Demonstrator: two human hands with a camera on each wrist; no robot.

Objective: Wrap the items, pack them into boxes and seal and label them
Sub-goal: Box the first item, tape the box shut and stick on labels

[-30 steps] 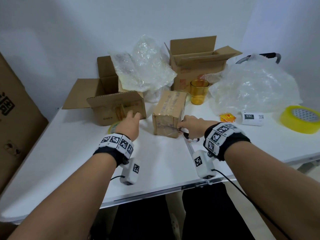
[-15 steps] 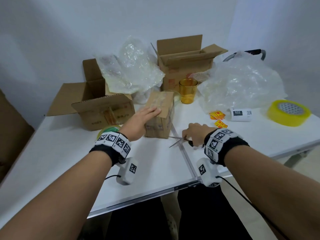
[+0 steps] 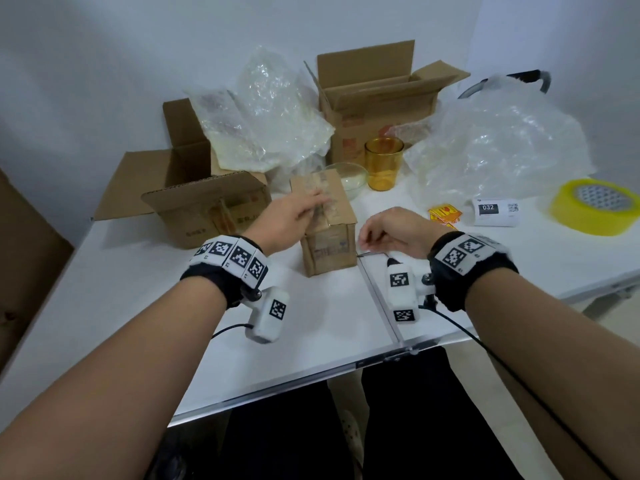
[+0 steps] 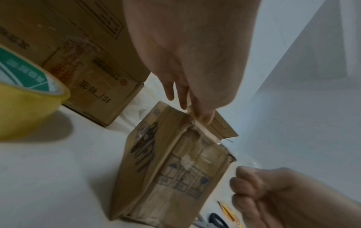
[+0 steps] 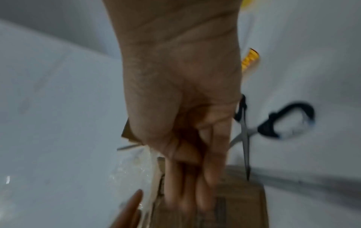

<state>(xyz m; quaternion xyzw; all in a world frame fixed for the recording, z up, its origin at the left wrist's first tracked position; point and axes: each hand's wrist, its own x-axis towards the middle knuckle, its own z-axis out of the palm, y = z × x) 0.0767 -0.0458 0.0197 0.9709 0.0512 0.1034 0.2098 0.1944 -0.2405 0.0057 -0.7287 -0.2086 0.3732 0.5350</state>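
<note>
- White table [image 3: 311, 327] carries my small taped box [image 3: 329, 251];
- my left hand [image 3: 287, 220] lies flat on it, fingers straight;
- my right hand [image 3: 391, 230], loosely curled, holds nothing; scissors [image 5: 246, 135] beside it

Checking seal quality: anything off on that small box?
Small box: one top flap edge juts past the side below the left hand, and the tape there looks wrinkled. Scissors lie open beside it, blades pointing boxward.
</note>
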